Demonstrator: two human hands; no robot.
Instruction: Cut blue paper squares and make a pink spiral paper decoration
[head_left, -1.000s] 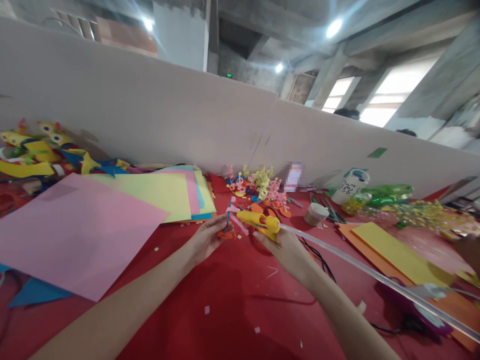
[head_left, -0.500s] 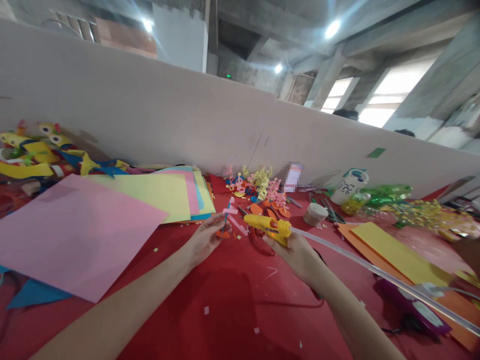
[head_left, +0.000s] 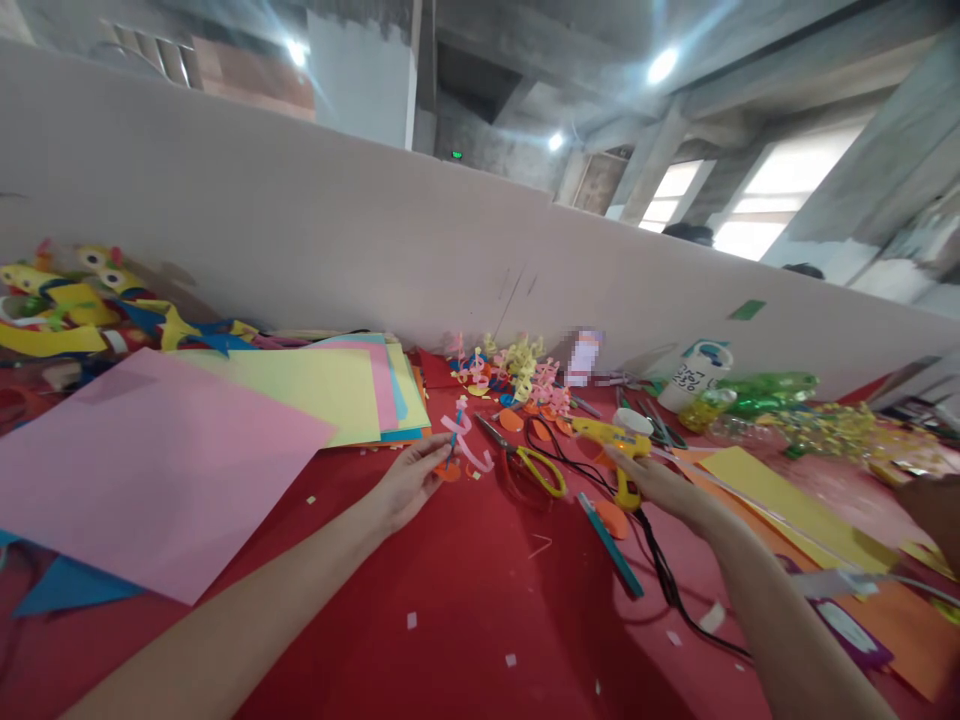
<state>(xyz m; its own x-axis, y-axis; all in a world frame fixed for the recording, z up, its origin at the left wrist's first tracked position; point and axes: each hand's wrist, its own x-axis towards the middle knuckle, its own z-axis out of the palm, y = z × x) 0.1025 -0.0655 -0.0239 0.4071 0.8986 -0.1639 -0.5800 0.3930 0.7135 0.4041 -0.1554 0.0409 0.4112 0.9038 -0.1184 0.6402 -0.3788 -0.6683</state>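
My left hand [head_left: 412, 487] pinches a small paper ornament, a blue stem [head_left: 454, 440] with a curled pink paper strip [head_left: 472, 452] and an orange round base [head_left: 448, 472]. My right hand [head_left: 660, 482] grips a yellow hot glue gun [head_left: 611, 436], its nozzle towards the left and a long clear glue stick [head_left: 739, 497] out of its back. Between the hands lie scissors [head_left: 541, 472] with red and yellow handles. A teal bar-shaped object [head_left: 611, 547] and an orange paper disc [head_left: 612, 519] lie below the glue gun.
Coloured paper sheets [head_left: 157, 460] are stacked left. Finished-looking pink and yellow curled ornaments [head_left: 525, 370] stand along the white partition [head_left: 337, 230]. A white container [head_left: 697, 375], green bottle [head_left: 772, 392], dark cable [head_left: 664, 570] and purple device [head_left: 851, 630] are on the right.
My right hand has moved the glue gun right, away from the ornament, uncovering the scissors and teal object. The pink strip now curls more around the stem. My left hand stays nearly in place.
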